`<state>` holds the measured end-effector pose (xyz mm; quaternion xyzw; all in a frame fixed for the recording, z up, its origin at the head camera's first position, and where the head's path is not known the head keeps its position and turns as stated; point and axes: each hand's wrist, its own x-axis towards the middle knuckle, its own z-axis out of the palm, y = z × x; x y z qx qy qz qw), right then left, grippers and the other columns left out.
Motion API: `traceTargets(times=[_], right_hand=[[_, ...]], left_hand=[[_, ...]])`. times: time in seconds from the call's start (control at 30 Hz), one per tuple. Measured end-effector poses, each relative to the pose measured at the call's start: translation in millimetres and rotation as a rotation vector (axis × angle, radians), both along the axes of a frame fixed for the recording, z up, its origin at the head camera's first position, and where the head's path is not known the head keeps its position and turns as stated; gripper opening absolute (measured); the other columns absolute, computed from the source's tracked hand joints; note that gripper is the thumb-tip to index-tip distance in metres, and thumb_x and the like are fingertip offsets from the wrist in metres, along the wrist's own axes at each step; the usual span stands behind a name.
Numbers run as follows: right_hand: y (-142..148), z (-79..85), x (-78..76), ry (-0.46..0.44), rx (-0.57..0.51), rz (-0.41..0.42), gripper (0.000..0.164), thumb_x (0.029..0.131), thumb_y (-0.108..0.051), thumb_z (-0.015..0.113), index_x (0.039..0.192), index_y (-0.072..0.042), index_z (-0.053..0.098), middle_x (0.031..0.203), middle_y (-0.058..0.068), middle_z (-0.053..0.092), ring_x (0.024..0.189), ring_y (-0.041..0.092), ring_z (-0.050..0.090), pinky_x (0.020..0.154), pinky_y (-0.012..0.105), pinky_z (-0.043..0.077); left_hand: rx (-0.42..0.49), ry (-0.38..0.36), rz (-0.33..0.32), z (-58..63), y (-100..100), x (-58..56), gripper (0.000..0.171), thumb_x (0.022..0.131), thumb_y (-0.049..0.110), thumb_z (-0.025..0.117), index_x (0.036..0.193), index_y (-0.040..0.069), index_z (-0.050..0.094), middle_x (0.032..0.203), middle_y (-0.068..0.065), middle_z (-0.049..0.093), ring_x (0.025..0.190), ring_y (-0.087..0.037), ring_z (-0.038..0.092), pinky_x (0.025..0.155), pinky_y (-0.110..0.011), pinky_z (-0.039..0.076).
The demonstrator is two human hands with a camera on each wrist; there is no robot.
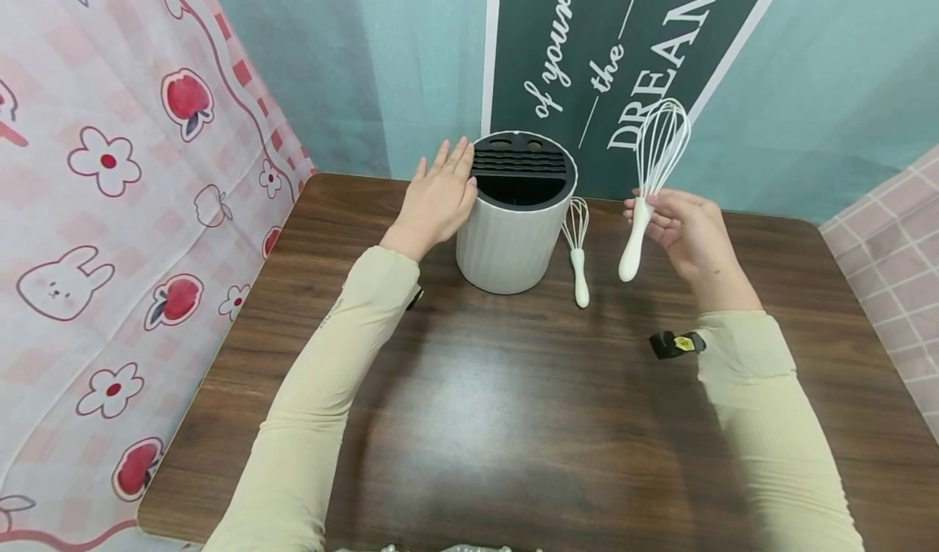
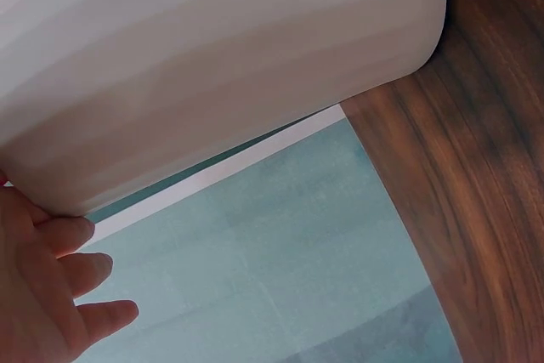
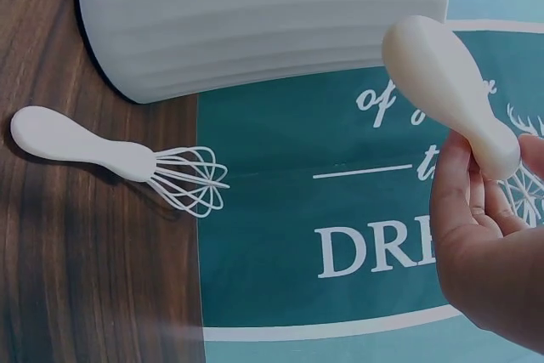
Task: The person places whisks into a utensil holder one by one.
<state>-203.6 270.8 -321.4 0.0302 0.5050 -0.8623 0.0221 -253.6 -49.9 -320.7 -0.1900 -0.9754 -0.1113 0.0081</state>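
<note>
A white ribbed utensil holder [image 1: 506, 250] with a black slotted top [image 1: 524, 165] stands toward the back of the table. My left hand [image 1: 438, 197] rests against its left rim with fingers extended; in the left wrist view the fingertips [image 2: 98, 269] show at the holder's side. Raised to the right of it, my right hand [image 1: 685, 230] pinches a white whisk [image 1: 637, 242] near the top of its handle, wires upward and handle end down. A smaller white whisk [image 1: 579, 271] lies on the table between the holder and my right hand, also visible in the right wrist view.
The brown wooden table [image 1: 469, 421] meets a teal backdrop [image 1: 308, 63] with a dark lettered panel [image 1: 587, 63] behind the holder. A pink and white patterned curtain [image 1: 110, 234] hangs along the left, and pink tile-patterned covering [image 1: 902, 275] borders the right.
</note>
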Motion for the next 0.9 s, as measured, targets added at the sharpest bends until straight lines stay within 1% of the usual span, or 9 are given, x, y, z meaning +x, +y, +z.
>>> traceTargets(times=[0.2, 0.47, 0.7, 0.9], right_hand=[[-0.8, 3.6, 0.3, 0.008, -0.017, 0.009, 0.013, 0.089, 0.01, 0.054, 0.094, 0.013, 0.065, 0.087, 0.021, 0.069, 0.078, 0.028, 0.069, 0.076, 0.035, 0.055], [-6.4, 10.9, 0.1, 0.032, -0.043, 0.034, 0.013, 0.088, 0.011, 0.054, 0.094, 0.015, 0.065, 0.087, 0.023, 0.068, 0.079, 0.03, 0.069, 0.076, 0.035, 0.055], [-13.4, 14.9, -0.4, 0.053, -0.02, 0.046, 0.013, 0.087, 0.01, 0.057, 0.096, 0.015, 0.065, 0.087, 0.023, 0.068, 0.078, 0.03, 0.069, 0.075, 0.035, 0.055], [-18.4, 17.8, -0.9, 0.057, -0.009, 0.056, 0.01, 0.087, 0.01, 0.057, 0.092, 0.014, 0.065, 0.088, 0.023, 0.068, 0.078, 0.03, 0.069, 0.075, 0.035, 0.055]], left_hand=[[-0.003, -0.004, 0.002, 0.4, 0.6, 0.2, 0.055, 0.103, 0.034, 0.015, 0.153, 0.01, 0.009, 0.157, -0.002, 0.004, 0.144, -0.019, -0.002, 0.114, -0.047, 0.006], [0.007, -0.011, 0.004, 0.3, 0.4, -0.2, 0.056, 0.103, 0.034, 0.015, 0.153, 0.009, 0.009, 0.158, -0.002, 0.004, 0.143, -0.017, -0.004, 0.114, -0.045, 0.003], [0.014, -0.013, 0.005, 0.0, 0.5, 0.1, 0.056, 0.103, 0.034, 0.016, 0.153, 0.01, 0.009, 0.158, -0.002, 0.003, 0.143, -0.016, -0.005, 0.114, -0.045, 0.002], [0.012, -0.012, 0.003, 0.3, 0.4, -0.1, 0.056, 0.103, 0.034, 0.015, 0.153, 0.01, 0.009, 0.158, -0.002, 0.004, 0.143, -0.017, -0.004, 0.114, -0.046, 0.003]])
